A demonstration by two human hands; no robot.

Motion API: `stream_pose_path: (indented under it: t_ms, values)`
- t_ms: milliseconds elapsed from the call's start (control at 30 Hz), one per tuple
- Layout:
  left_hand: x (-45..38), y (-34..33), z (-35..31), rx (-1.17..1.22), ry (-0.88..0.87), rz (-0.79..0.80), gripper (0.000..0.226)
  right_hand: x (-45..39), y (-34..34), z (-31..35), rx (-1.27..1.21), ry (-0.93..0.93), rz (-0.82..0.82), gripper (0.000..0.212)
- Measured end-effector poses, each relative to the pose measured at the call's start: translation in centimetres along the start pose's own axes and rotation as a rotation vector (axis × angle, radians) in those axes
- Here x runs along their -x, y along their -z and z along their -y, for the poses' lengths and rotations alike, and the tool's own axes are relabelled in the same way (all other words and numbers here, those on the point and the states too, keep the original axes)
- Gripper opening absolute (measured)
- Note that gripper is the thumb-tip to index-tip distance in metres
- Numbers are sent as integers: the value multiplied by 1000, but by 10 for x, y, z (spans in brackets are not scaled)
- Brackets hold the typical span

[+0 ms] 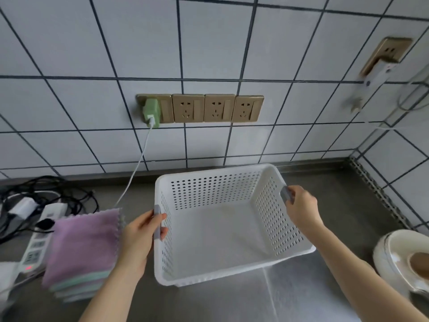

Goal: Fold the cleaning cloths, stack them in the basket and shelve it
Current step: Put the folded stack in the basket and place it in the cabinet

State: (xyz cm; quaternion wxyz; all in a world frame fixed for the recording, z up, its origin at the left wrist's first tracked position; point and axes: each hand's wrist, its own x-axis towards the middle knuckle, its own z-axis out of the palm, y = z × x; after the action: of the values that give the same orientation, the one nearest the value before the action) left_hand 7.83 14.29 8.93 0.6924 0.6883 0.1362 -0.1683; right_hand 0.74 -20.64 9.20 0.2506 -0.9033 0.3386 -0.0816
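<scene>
A white perforated plastic basket (209, 189) sits on the steel counter in the middle of the view, with nothing inside it. My left hand (141, 233) grips the grey handle on its left rim, and my right hand (299, 205) grips the grey handle on its right rim. Just left of the basket lies a stack of folded cleaning cloths (83, 249), purple on top with green and pink layers below it.
A white power strip (37, 242) and tangled black cables (46, 189) lie at the left. A white charger cable (137, 168) runs down from a green plug in the wall sockets. A white bowl (394, 256) stands at the right edge.
</scene>
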Motion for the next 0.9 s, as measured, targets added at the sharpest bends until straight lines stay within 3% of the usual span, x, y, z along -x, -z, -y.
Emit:
stream_pose_path:
  t_ms: [167,267,467,633,800,900]
  values:
    - [0,12,3,-63,-34,-4,20,18,-1,26,140,62,-53,36]
    - [0,27,4,-77,-39,23,23,40,-6,65,30,151,-54,44]
    - [3,84,-6,-95,-190,-27,14,101,-50,167,-199,349,157,39]
    - [-7,157,-5,-156,-262,-243,19,162,-98,250,-443,383,442,32]
    - [-26,201,15,-289,-182,-408,16,206,-180,278,-459,153,608,47]
    - [-40,214,31,-322,11,-280,47,208,-219,271,-352,-131,671,62]
